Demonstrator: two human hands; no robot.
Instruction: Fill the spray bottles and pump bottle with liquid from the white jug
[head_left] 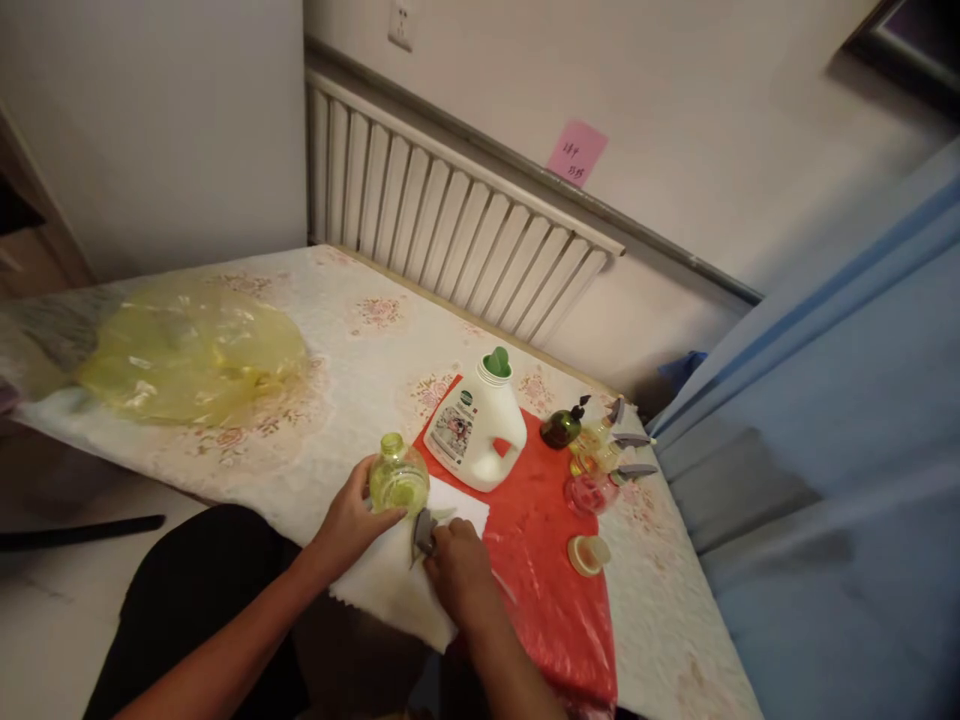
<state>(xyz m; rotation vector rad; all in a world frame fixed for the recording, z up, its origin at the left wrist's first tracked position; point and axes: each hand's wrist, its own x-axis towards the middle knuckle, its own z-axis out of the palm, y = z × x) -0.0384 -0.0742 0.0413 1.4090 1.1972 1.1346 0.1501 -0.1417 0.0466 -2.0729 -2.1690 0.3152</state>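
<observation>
My left hand (365, 508) is wrapped round a clear yellow-green round bottle (397, 480) with an uncapped neck, tilted a little. Close beside it, my right hand (459, 568) has its fingers closed on a grey spray head (424, 532), apart from the bottle's neck. Beneath both hands lies a white cloth (390, 590). Just behind them stands a white detergent jug (480, 430) with a handle and a green spout insert (497, 362), its cap off. A pale cap (589, 555) rests to the right.
A red plastic sheet (551, 590) lies under the jug. On the right stand a dark green pump bottle (561, 428), a pink bottle (590, 492) and yellow bottles (596, 445) with grey spray tops. A yellow plastic bag (195, 350) sits left; a radiator (450, 220) lines the wall.
</observation>
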